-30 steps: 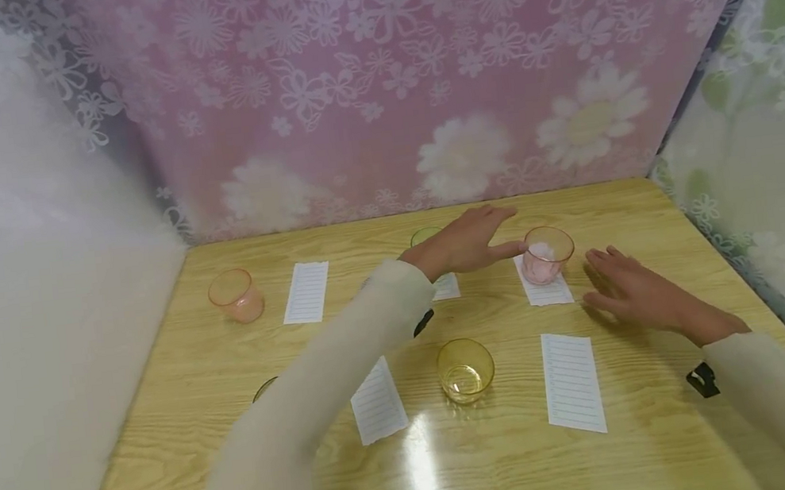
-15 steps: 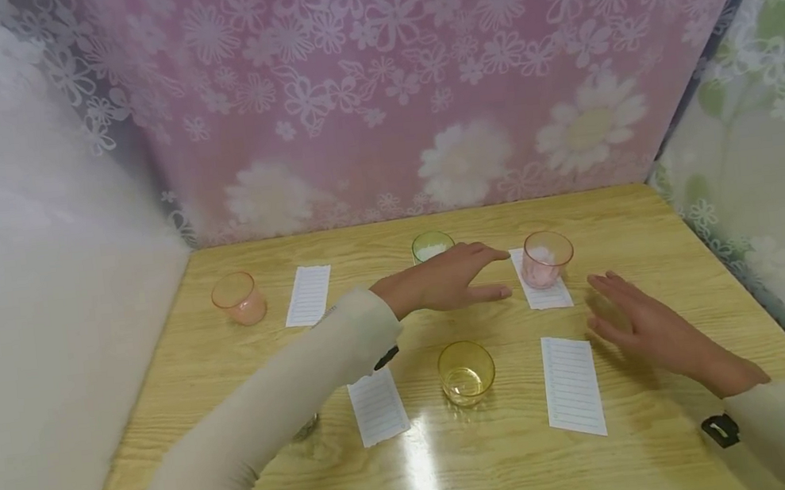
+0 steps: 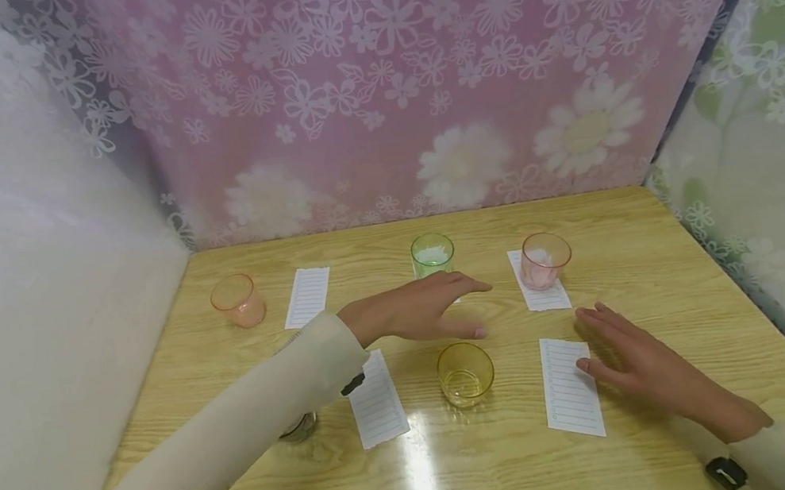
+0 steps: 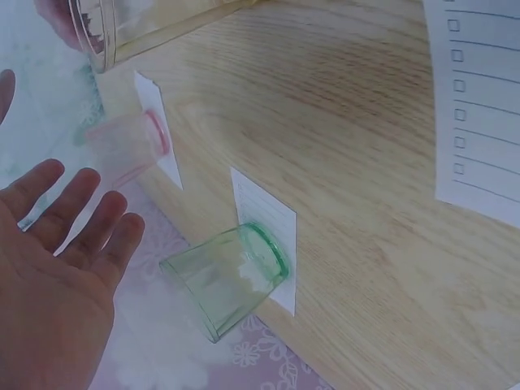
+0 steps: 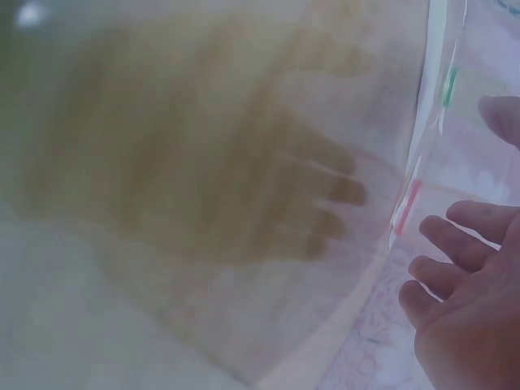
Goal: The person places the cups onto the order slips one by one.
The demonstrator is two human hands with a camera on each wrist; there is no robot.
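Observation:
My left hand [image 3: 417,312] hovers with straight fingers between a green glass [image 3: 432,250] and a yellow glass [image 3: 466,373], holding nothing. White bits lie in the green glass, which stands on a lined paper slip mostly hidden by the hand. The left wrist view has that green glass [image 4: 227,280] beside the open fingers, and a pink glass [image 4: 126,146] farther off. In the head view the pink glass [image 3: 545,262], with white stuff inside, stands on another slip [image 3: 545,299]. My right hand [image 3: 646,370], empty and fingers extended, is at the right edge of a lined slip [image 3: 570,390].
An orange glass [image 3: 239,301] stands at the back left, beside a slip [image 3: 307,296]. A dark glass [image 3: 302,428] is partly hidden under the left sleeve, near another slip [image 3: 381,406]. Curtained walls border the wooden table [image 3: 502,465].
The left hand has moved away from the pink glass, leftward and nearer the person, uncovering the green glass. The right hand has come slightly nearer the person. The glasses stay in place.

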